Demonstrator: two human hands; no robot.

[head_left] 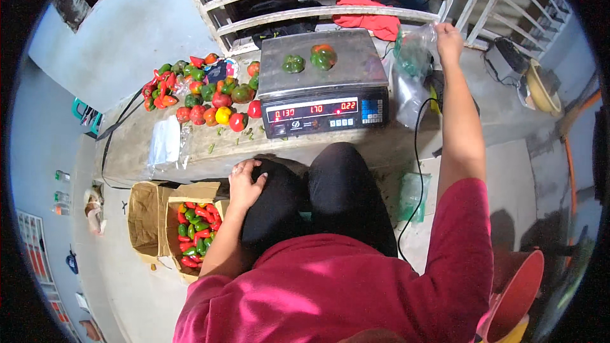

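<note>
My right hand (pixel 448 43) reaches far forward, past the right of the scale, its fingers closed on the edge of a clear plastic bag (pixel 420 43). My left hand (pixel 246 185) rests on my left knee, open, fingers spread, a ring on one finger. Between and ahead of them stands a digital scale (pixel 279 81) with a lit red display and a steel plate. Two bell peppers lie apart on the plate: a small green one (pixel 293 63) and a larger green-and-red one (pixel 323 57). More clear and greenish plastic (pixel 410 92) lies beside the scale.
Left of the scale, a heap of red, green and yellow peppers (pixel 222 100) covers the concrete ledge (pixel 130 152). White plastic bags (pixel 165 140) lie nearer. A cardboard box (pixel 171 225) of peppers sits by my left leg. A black cable (pixel 416 171) hangs down at right. Metal bars (pixel 330 11) stand behind.
</note>
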